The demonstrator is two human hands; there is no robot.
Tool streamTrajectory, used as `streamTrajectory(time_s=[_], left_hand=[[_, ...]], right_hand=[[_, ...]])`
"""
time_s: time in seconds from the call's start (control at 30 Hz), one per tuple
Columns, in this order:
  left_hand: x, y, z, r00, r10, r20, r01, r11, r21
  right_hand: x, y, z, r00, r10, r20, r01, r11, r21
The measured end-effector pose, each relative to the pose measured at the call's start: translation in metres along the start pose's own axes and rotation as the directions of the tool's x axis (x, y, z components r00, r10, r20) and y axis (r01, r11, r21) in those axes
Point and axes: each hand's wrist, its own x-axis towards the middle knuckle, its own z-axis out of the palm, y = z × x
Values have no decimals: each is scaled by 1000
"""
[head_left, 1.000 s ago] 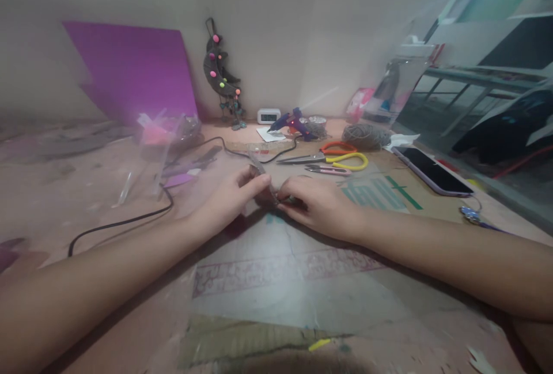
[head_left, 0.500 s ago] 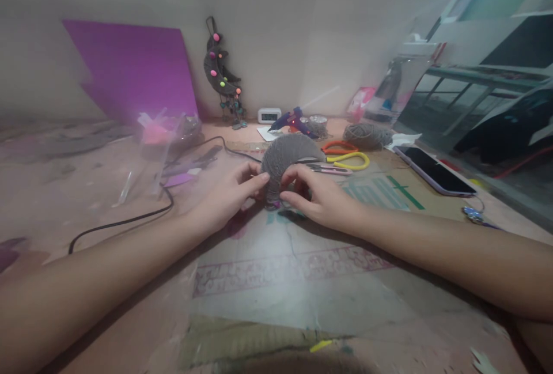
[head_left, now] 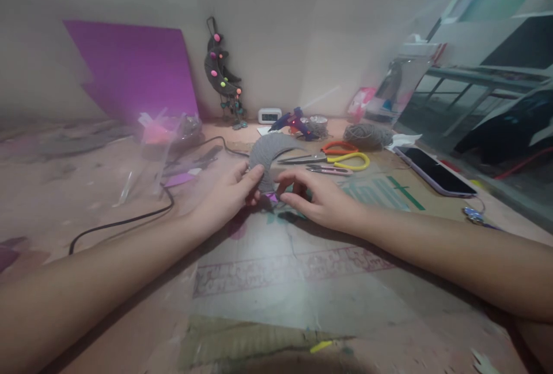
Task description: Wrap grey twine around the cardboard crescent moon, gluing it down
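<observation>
My left hand (head_left: 228, 196) pinches the lower end of a grey yarn-wrapped crescent (head_left: 268, 153) and holds it upright above the floor mat. My right hand (head_left: 318, 200) sits just to its right, fingers curled near the crescent's lower tip and a small purple bit (head_left: 271, 196); what those fingers hold, if anything, is not clear. Both forearms reach in from the bottom corners.
Scissors with orange and yellow handles (head_left: 341, 157), a blue glue gun (head_left: 290, 122), a ball of grey yarn (head_left: 366, 134) and a phone (head_left: 435, 169) lie beyond my hands. A purple sheet (head_left: 133, 68) and a decorated moon ornament (head_left: 221, 74) lean on the wall. A black cable (head_left: 129, 219) runs left.
The grey crescent was low between both hands, then lifted upright. Now it has turned leftward in my left hand, and my right hand has slipped off it.
</observation>
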Motion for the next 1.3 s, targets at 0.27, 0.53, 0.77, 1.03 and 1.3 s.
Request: streamTrajectory(time_s=[0.27, 0.53, 0.77, 1.03, 1.3], left_hand=[[-4, 7, 4, 995, 73, -71, -76, 997, -34], [-1, 5, 2, 994, 85, -65, -84, 996, 22], [3, -3, -2, 990, 89, -112, -91, 996, -7], [2, 1, -3, 977, 168, -131, -152, 981, 122], [5, 5, -2, 977, 117, -179, -93, 986, 138]], right_hand=[[3, 5, 2, 999, -33, 36, 34, 999, -33], [1, -1, -4, 996, -19, -93, 21, 1000, 19], [-5, -3, -4, 963, -250, -99, 236, 962, -136], [-3, -1, -11, 927, -372, 39, 369, 894, -255], [9, 24, -40, 905, -417, 82, 374, 689, -621]])
